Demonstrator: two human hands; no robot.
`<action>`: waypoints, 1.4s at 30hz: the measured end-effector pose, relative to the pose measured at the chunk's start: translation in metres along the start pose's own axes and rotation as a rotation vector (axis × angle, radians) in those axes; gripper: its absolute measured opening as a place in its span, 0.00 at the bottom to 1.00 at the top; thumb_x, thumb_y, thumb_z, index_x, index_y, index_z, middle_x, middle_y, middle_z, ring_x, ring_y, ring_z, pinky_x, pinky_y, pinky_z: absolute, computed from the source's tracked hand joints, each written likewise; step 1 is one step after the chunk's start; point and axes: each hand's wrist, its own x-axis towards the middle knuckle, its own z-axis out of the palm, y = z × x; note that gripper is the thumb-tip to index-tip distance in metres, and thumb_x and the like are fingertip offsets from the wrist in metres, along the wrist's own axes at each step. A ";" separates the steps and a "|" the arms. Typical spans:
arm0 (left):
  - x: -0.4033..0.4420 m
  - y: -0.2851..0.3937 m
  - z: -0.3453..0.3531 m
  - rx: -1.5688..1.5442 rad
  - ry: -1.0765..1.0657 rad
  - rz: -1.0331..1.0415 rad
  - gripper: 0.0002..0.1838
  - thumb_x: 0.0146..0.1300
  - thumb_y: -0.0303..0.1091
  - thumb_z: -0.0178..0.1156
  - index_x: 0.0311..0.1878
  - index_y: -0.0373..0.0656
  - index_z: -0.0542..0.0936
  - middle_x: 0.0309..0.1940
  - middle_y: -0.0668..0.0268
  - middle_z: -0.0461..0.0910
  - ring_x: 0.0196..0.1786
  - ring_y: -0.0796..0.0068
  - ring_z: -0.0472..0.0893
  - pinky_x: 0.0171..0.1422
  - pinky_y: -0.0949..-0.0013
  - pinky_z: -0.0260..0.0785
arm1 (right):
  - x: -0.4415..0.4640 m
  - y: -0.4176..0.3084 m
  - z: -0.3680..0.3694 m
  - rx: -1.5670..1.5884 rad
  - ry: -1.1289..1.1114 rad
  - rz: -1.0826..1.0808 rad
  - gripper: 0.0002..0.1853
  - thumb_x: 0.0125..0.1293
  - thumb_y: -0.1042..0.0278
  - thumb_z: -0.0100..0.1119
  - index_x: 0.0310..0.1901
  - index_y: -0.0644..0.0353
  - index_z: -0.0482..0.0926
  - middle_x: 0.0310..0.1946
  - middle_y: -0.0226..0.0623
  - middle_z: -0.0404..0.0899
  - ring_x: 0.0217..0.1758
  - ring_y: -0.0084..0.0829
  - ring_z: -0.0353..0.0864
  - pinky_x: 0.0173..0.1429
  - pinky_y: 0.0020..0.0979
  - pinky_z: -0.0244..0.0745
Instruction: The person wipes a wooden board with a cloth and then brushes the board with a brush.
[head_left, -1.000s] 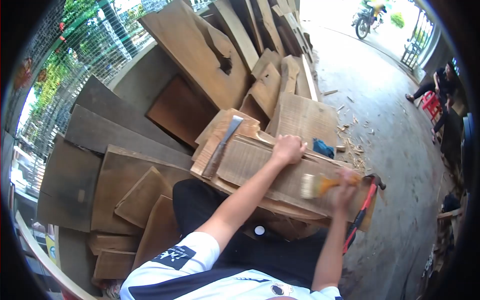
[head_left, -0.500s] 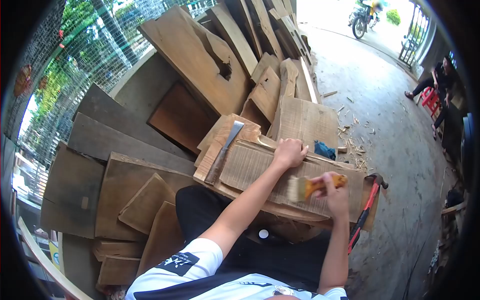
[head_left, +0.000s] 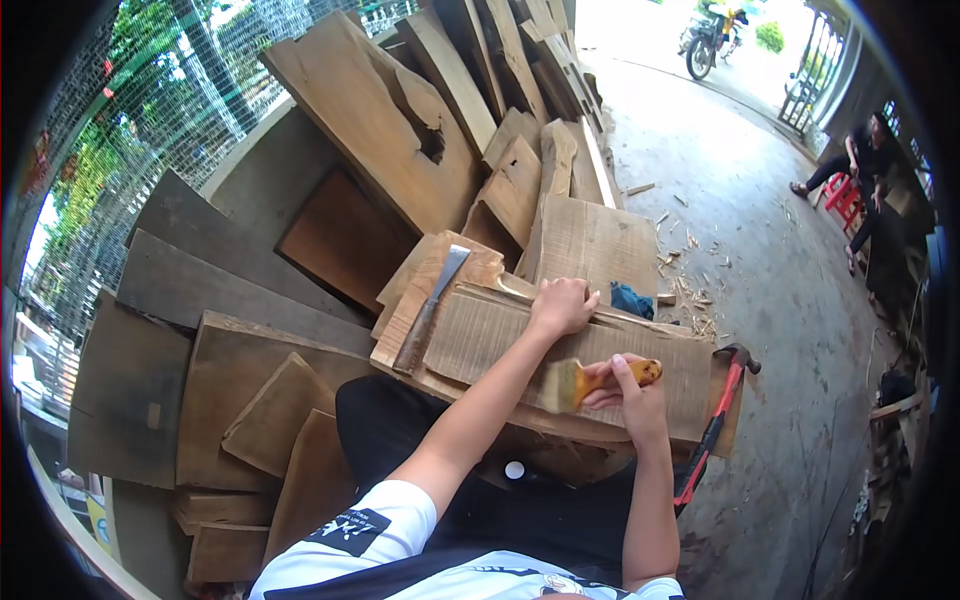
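Observation:
A grooved wooden board (head_left: 480, 335) lies across a thicker piece of wood over my lap. My left hand (head_left: 564, 305) is closed at the board's far edge, its fingers curled over the rim. In my right hand (head_left: 628, 385) is a wide brush (head_left: 648, 372) with an orange-brown handle; its pale bristles are over the near part of the board. A chisel (head_left: 432, 308) rests on the wood at the left end. At the right end lies a hammer (head_left: 722, 405) with a red and black handle. A blue cloth (head_left: 631, 300) sits just beyond my left hand.
Wooden planks (head_left: 375, 120) lean against the wall ahead and to the left. Wood shavings (head_left: 697, 300) litter the concrete floor (head_left: 760, 260). A seated person (head_left: 860, 165) is on a red stool (head_left: 843, 200) at the right. A motorcycle (head_left: 706, 45) stands far ahead.
My right hand has moved the brush leftward and nearer to me along the board. My left hand keeps its place at the far edge. The view has shifted slightly.

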 end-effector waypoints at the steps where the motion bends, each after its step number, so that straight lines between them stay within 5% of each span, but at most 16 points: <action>1: -0.001 0.000 0.001 -0.002 -0.001 0.005 0.23 0.74 0.53 0.54 0.42 0.43 0.90 0.43 0.50 0.89 0.52 0.51 0.87 0.67 0.47 0.69 | 0.001 0.004 -0.007 0.071 -0.037 0.069 0.20 0.83 0.61 0.52 0.36 0.64 0.86 0.34 0.37 0.90 0.25 0.21 0.86 0.27 0.21 0.81; 7: -0.001 0.004 0.000 0.016 -0.007 -0.009 0.23 0.75 0.53 0.56 0.45 0.44 0.90 0.42 0.54 0.90 0.52 0.55 0.87 0.68 0.48 0.67 | -0.023 -0.031 -0.070 -1.086 0.652 -0.158 0.16 0.77 0.65 0.53 0.30 0.65 0.77 0.27 0.57 0.80 0.37 0.61 0.83 0.42 0.55 0.76; 12: -0.001 0.003 0.000 0.012 0.017 -0.001 0.22 0.75 0.53 0.55 0.46 0.44 0.89 0.41 0.54 0.90 0.52 0.54 0.87 0.69 0.49 0.67 | -0.023 -0.016 -0.014 -1.048 0.293 -0.205 0.13 0.76 0.66 0.54 0.34 0.64 0.79 0.28 0.54 0.83 0.34 0.56 0.86 0.41 0.51 0.78; 14: -0.002 0.002 -0.002 0.021 0.021 0.007 0.22 0.75 0.53 0.55 0.46 0.45 0.89 0.41 0.54 0.90 0.52 0.54 0.87 0.69 0.49 0.68 | -0.019 -0.012 -0.002 -0.579 0.110 -0.335 0.15 0.78 0.65 0.55 0.34 0.65 0.80 0.30 0.48 0.87 0.27 0.43 0.87 0.36 0.41 0.80; 15: -0.002 0.002 -0.003 0.014 0.008 -0.002 0.22 0.74 0.53 0.55 0.47 0.45 0.89 0.42 0.54 0.90 0.52 0.54 0.87 0.69 0.50 0.68 | -0.014 -0.006 -0.004 -0.135 0.021 -0.070 0.18 0.81 0.63 0.54 0.33 0.65 0.82 0.32 0.42 0.90 0.24 0.27 0.85 0.31 0.30 0.79; 17: -0.002 0.001 -0.002 0.002 -0.003 -0.005 0.22 0.74 0.53 0.56 0.48 0.46 0.89 0.43 0.55 0.90 0.53 0.54 0.87 0.69 0.49 0.68 | -0.010 -0.010 -0.017 0.114 -0.054 0.024 0.20 0.82 0.62 0.52 0.33 0.66 0.84 0.32 0.36 0.90 0.25 0.17 0.82 0.29 0.24 0.79; 21: 0.000 0.000 0.002 0.005 0.025 0.002 0.22 0.74 0.53 0.55 0.48 0.46 0.89 0.42 0.55 0.90 0.52 0.53 0.87 0.68 0.47 0.69 | -0.019 -0.023 -0.071 -0.941 0.466 -0.166 0.18 0.78 0.60 0.52 0.36 0.66 0.82 0.29 0.58 0.84 0.36 0.58 0.86 0.42 0.54 0.79; 24: 0.001 -0.001 0.003 0.010 0.036 0.005 0.22 0.74 0.53 0.56 0.47 0.45 0.89 0.41 0.55 0.90 0.52 0.52 0.87 0.67 0.47 0.69 | -0.015 -0.030 -0.073 -1.084 0.552 -0.169 0.20 0.78 0.59 0.54 0.33 0.68 0.82 0.27 0.54 0.84 0.31 0.54 0.87 0.39 0.49 0.77; 29: 0.000 -0.001 0.002 0.002 0.032 0.007 0.22 0.73 0.52 0.56 0.45 0.44 0.89 0.42 0.53 0.90 0.52 0.51 0.87 0.65 0.47 0.71 | 0.007 -0.009 -0.031 -0.648 0.199 -0.286 0.18 0.79 0.60 0.56 0.33 0.65 0.83 0.27 0.48 0.86 0.27 0.41 0.87 0.37 0.42 0.79; 31: -0.001 -0.001 0.001 -0.007 0.031 0.010 0.22 0.73 0.52 0.56 0.45 0.44 0.89 0.42 0.52 0.89 0.51 0.51 0.87 0.65 0.47 0.71 | 0.014 0.004 -0.020 0.058 -0.028 -0.035 0.19 0.80 0.59 0.56 0.34 0.64 0.84 0.28 0.44 0.88 0.26 0.39 0.86 0.37 0.39 0.80; 33: -0.001 0.000 0.000 -0.010 0.038 0.006 0.22 0.73 0.52 0.56 0.45 0.44 0.89 0.42 0.52 0.89 0.52 0.51 0.87 0.64 0.47 0.71 | 0.011 -0.004 -0.031 -0.138 0.000 -0.088 0.15 0.79 0.60 0.56 0.40 0.65 0.83 0.35 0.52 0.89 0.31 0.48 0.90 0.37 0.46 0.81; 36: -0.001 -0.001 0.000 0.016 0.036 0.019 0.22 0.74 0.53 0.56 0.49 0.46 0.89 0.43 0.53 0.89 0.52 0.50 0.86 0.64 0.48 0.71 | 0.008 -0.016 -0.068 -0.935 0.423 -0.183 0.12 0.76 0.62 0.58 0.39 0.63 0.82 0.33 0.53 0.87 0.38 0.57 0.88 0.46 0.52 0.83; 39: -0.001 0.003 -0.001 0.024 0.006 0.003 0.22 0.74 0.53 0.56 0.49 0.46 0.89 0.43 0.53 0.89 0.53 0.49 0.86 0.65 0.48 0.71 | 0.017 -0.020 -0.071 -1.114 0.485 -0.161 0.10 0.74 0.64 0.59 0.38 0.62 0.80 0.34 0.55 0.85 0.43 0.59 0.86 0.50 0.55 0.80; 42: 0.000 0.002 -0.001 0.035 0.029 -0.013 0.22 0.73 0.53 0.56 0.48 0.46 0.89 0.43 0.53 0.89 0.52 0.49 0.86 0.66 0.49 0.71 | 0.021 -0.015 -0.040 -0.953 0.350 -0.274 0.09 0.73 0.66 0.60 0.38 0.62 0.79 0.35 0.53 0.86 0.42 0.58 0.87 0.50 0.53 0.81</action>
